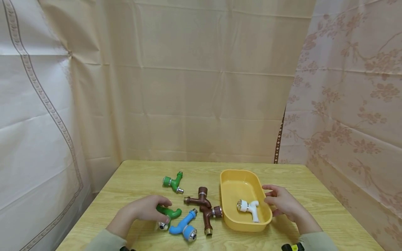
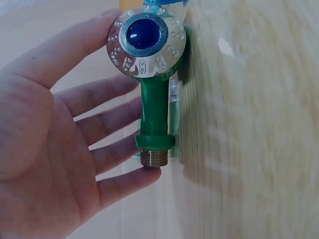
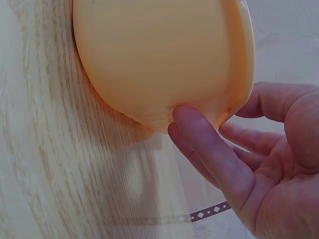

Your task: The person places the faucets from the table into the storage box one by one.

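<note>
My left hand (image 1: 146,208) reaches around a green faucet (image 1: 171,212) on the table, thumb by its round handle and fingers along the far side. In the left wrist view this faucet (image 2: 155,107) shows a silver handle cap with a dark blue centre and a brass threaded end, beside the little finger. At the right side of a yellow tray (image 1: 223,195), my right hand (image 1: 282,202) touches the wall with extended, spread fingers. The right wrist view shows fingertips against the tray's outside (image 3: 159,59). A white faucet (image 1: 251,208) lies inside the tray.
Next to the left hand lies a blue faucet (image 1: 183,225). Two brown faucets, one farther (image 1: 201,200) and one nearer (image 1: 207,216), lie against the tray's left side. Another green faucet (image 1: 174,182) lies farther back. Curtains (image 1: 204,87) hang behind the wooden table (image 1: 141,179).
</note>
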`<state>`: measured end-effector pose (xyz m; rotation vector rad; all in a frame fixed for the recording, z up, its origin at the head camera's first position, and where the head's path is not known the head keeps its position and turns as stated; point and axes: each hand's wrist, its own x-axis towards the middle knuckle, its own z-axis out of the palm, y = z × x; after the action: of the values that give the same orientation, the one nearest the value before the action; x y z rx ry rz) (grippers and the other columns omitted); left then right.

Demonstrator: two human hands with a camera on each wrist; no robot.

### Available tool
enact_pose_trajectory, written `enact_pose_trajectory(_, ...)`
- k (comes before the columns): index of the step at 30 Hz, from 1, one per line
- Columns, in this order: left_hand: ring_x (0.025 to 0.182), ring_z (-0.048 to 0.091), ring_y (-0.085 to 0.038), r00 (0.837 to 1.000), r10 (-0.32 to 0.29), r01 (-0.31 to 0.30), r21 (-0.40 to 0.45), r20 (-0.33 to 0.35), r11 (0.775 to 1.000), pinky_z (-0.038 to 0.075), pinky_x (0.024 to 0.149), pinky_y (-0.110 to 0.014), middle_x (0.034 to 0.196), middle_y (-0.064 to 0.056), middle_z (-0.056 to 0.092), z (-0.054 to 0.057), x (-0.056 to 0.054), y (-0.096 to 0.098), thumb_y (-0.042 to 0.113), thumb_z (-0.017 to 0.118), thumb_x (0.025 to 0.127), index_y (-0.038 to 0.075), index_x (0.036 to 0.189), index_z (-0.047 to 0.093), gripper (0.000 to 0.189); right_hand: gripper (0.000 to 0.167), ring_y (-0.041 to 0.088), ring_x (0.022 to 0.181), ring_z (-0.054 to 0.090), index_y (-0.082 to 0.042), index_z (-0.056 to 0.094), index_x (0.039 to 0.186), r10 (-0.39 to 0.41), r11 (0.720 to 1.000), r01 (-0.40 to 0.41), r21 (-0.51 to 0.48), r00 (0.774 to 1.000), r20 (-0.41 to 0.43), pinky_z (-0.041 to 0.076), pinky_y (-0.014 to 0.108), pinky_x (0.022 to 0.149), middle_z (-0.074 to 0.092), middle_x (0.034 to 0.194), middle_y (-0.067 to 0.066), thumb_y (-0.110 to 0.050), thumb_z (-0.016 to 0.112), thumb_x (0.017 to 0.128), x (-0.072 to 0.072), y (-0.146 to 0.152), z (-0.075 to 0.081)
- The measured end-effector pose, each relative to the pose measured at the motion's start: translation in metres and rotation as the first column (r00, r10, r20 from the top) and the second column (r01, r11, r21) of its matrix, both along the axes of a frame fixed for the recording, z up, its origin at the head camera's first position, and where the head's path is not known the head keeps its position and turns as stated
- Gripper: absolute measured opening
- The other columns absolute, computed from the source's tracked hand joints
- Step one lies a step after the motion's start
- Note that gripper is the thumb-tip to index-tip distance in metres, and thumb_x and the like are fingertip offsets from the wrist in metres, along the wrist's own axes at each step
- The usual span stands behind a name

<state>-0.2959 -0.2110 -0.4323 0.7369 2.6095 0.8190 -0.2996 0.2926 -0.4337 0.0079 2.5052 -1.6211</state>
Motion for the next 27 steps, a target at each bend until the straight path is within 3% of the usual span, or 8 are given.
enact_pose_trajectory(10, 0.111, 0.063, -0.031, 0.995, 0.088, -0.089, -0.016, -0.037, 0.996, 0.048, 0.096, -0.059, 0.118, -0.005, 0.069, -0.0024, -0.0038, 0.0039, 0.037, 0.082, 0.085, 0.005, 0.127, 0.068, 0.054, 0.060, 0.029, 0.098, 0.066, 0.004, 0.039, 0.151, 0.002, 1.000, -0.002, 0.002, 1.000, -0.001, 0.061, 0.048, 0.065, 0.055, 0.127, 0.028, 0.000, 0.061, 0.095, 0.0004, -0.0007, -0.0005)
enact_pose_trajectory(18, 0.116, 0.061, -0.035, 0.997, 0.054, -0.054, -0.001, -0.046, 0.999, 0.047, 0.098, -0.059, 0.124, -0.009, 0.067, -0.0007, -0.0032, 0.0013, 0.039, 0.086, 0.081, 0.004, 0.129, 0.067, 0.062, 0.060, 0.028, 0.096, 0.065, 0.004, 0.040, 0.150, -0.007, 1.000, 0.007, 0.007, 1.000, -0.007, 0.061, 0.048, 0.064, 0.054, 0.126, 0.027, 0.001, 0.061, 0.094, -0.0007, -0.0012, -0.0009)
enact_pose_trajectory(27, 0.121, 0.057, -0.034, 1.000, 0.021, -0.021, 0.009, 0.011, 1.000, 0.044, 0.101, -0.060, 0.129, -0.004, 0.064, -0.0012, -0.0043, -0.0004, 0.036, 0.092, 0.073, 0.009, 0.132, 0.066, 0.069, 0.059, 0.028, 0.097, 0.065, 0.003, 0.040, 0.150, -0.010, 1.000, 0.010, 0.009, 1.000, 0.003, 0.061, 0.048, 0.064, 0.054, 0.125, 0.026, 0.001, 0.060, 0.095, -0.0017, -0.0005, -0.0015)
